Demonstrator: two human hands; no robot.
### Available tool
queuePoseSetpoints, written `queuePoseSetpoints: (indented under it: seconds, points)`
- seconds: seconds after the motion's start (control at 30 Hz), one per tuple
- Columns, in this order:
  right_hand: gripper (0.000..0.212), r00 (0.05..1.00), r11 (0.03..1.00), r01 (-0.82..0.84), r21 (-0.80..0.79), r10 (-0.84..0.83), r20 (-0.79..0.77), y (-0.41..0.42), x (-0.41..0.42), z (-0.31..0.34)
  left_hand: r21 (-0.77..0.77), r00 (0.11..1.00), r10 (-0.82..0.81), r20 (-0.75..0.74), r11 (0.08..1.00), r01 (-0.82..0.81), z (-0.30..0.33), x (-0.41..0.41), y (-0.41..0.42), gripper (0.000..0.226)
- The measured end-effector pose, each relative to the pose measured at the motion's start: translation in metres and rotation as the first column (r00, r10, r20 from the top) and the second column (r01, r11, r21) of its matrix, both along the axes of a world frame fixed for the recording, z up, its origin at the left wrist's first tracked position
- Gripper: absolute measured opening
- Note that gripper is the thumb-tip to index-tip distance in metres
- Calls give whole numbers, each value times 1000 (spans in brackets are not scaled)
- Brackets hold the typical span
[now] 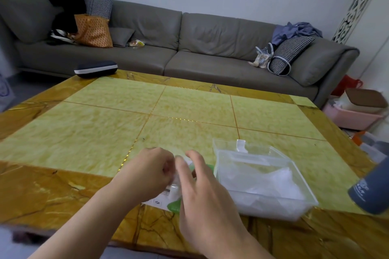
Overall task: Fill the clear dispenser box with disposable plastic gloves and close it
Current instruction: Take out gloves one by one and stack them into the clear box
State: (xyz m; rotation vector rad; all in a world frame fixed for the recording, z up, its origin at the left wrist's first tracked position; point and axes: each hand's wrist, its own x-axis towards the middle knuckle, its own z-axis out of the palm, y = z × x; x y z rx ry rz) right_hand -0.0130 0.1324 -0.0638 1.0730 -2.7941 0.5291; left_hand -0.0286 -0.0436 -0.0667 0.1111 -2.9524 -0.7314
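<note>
Hands met over the glove pack [168, 200] at the table's [84, 132] near edge: left hand [149, 172] pinched clear film, right hand [202, 191] hovered with loose fingers. Box [263, 178] sat just right, lid open, gloves [273, 185] inside.

Yellow tiled table [117, 124]; dark case [95, 69] at its far-left edge. Grey sofa [189, 48] behind: orange bag [93, 30], checked cushion [289, 53]. Grey bottle [370, 189] right.
</note>
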Motion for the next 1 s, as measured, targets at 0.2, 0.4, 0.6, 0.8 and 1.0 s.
queuePoseSetpoints:
  seconds: [0.2,0.4,0.6,0.8,1.0]
  points:
    - [69,994,989,-95,111,100,-39,-6,-6,-24,-375,980,196,39,912,-168,9,3,6,23]
    - [35,996,996,-52,68,57,-71,-7,-7,-28,-498,980,153,126,865,-71,6,5,24,32]
    - [56,996,982,-74,172,66,52,-8,-4,-14,-163,984,103,145,983,-79,-3,-4,0,17]
    - [57,993,992,-69,106,58,103,-6,-3,-11,257,992,85,96,960,-107,2,2,-7,14]
    - [52,996,998,-37,58,32,89,-3,-3,-13,419,990,138,32,897,-138,12,6,-8,24]
